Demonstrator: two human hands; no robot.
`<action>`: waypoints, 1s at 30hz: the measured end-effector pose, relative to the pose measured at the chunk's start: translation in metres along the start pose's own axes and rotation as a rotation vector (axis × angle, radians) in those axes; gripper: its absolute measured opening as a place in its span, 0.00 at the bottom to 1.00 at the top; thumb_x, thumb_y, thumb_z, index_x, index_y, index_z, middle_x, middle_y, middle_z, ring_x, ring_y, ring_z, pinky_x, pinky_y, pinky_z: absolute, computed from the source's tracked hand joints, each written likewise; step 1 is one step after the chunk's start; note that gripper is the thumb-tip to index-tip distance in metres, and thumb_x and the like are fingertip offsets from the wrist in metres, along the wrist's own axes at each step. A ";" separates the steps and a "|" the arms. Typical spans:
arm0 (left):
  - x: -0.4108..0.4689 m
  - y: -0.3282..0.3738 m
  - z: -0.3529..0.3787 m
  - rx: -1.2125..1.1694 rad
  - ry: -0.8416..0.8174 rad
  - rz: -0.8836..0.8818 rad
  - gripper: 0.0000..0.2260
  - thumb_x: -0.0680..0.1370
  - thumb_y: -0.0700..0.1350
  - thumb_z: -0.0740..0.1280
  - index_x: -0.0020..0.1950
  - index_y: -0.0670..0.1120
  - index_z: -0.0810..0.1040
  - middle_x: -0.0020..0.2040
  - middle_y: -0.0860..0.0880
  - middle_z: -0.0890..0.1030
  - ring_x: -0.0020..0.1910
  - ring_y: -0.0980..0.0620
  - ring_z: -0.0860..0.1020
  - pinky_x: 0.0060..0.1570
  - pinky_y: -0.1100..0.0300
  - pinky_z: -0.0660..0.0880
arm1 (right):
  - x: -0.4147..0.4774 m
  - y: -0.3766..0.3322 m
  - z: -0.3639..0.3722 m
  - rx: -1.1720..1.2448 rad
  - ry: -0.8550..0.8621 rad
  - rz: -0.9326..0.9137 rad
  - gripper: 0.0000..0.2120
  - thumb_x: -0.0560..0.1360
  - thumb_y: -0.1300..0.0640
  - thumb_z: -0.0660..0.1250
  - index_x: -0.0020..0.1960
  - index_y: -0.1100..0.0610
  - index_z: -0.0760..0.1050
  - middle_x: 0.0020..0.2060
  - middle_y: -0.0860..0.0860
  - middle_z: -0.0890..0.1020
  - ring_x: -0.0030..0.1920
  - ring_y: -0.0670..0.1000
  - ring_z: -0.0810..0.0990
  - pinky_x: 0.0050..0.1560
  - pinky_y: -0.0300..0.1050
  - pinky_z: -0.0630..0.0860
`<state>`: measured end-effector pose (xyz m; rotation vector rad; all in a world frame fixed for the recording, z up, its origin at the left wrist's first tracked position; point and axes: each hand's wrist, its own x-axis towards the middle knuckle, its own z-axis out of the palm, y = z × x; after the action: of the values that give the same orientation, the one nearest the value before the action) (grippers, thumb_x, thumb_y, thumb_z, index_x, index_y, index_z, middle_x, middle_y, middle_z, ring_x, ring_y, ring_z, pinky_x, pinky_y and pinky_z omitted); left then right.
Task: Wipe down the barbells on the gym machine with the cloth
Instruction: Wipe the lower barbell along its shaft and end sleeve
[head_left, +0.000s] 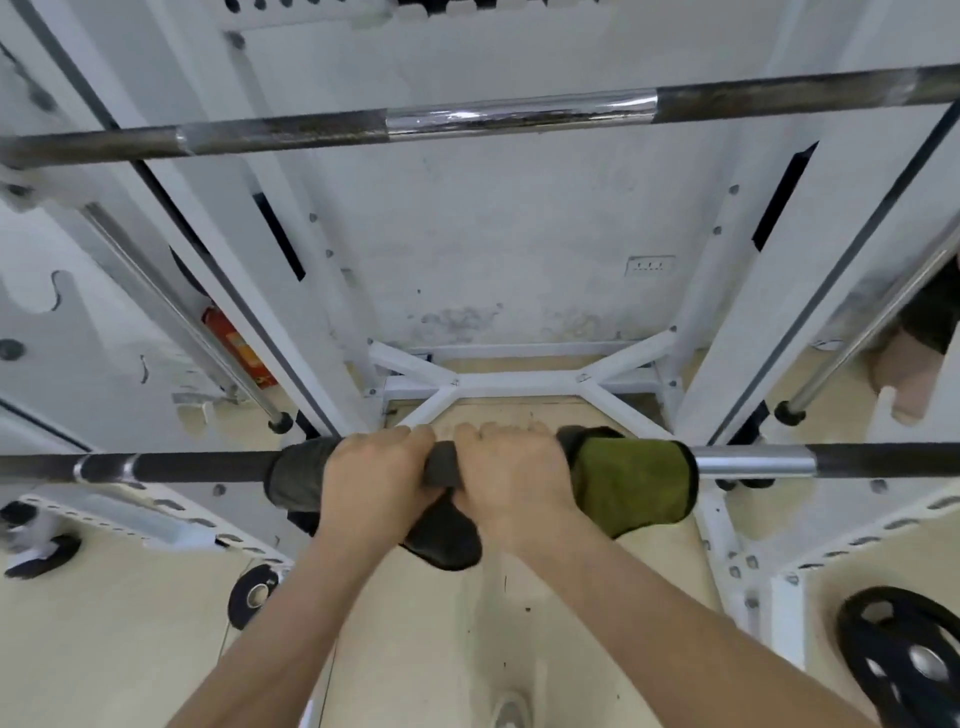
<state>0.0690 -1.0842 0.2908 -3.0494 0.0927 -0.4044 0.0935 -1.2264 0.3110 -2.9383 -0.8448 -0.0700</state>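
Observation:
A lower barbell runs straight across the view at waist height. A dark grey and olive-green cloth is wrapped over its middle, with a corner hanging down below the bar. My left hand and my right hand sit side by side on the bar, fingers curled over the top, both gripping the cloth around the bar. The green part of the cloth sticks out to the right of my right hand. An upper barbell, partly chrome and partly dull, crosses the view higher up.
The white steel frame of the gym machine stands around the bars, with slanted guide rods on both sides. Black weight plates lie on the beige floor at right and left. A red extinguisher stands behind the left upright.

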 end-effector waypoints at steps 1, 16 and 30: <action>-0.007 -0.023 0.003 0.002 0.019 -0.013 0.10 0.65 0.51 0.70 0.31 0.47 0.73 0.26 0.50 0.74 0.23 0.45 0.74 0.26 0.58 0.70 | 0.013 -0.019 0.001 0.018 -0.018 -0.050 0.10 0.74 0.53 0.65 0.54 0.54 0.72 0.45 0.51 0.81 0.42 0.55 0.78 0.41 0.48 0.62; 0.024 0.037 -0.005 -0.001 -0.188 0.120 0.19 0.58 0.55 0.77 0.30 0.49 0.68 0.21 0.51 0.70 0.17 0.49 0.70 0.21 0.66 0.57 | -0.013 0.061 0.003 -0.079 0.055 -0.172 0.19 0.60 0.44 0.75 0.40 0.54 0.72 0.29 0.49 0.77 0.26 0.53 0.71 0.34 0.45 0.61; 0.104 0.355 -0.010 -0.061 -0.242 0.266 0.09 0.78 0.53 0.61 0.51 0.49 0.70 0.41 0.50 0.78 0.35 0.47 0.73 0.32 0.58 0.65 | -0.172 0.346 0.001 -0.168 0.300 0.091 0.22 0.67 0.49 0.73 0.58 0.54 0.76 0.49 0.51 0.81 0.53 0.55 0.79 0.59 0.51 0.70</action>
<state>0.1481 -1.4457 0.3022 -3.0564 0.4979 -0.0152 0.1317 -1.6098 0.2755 -3.0021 -0.6906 -0.5859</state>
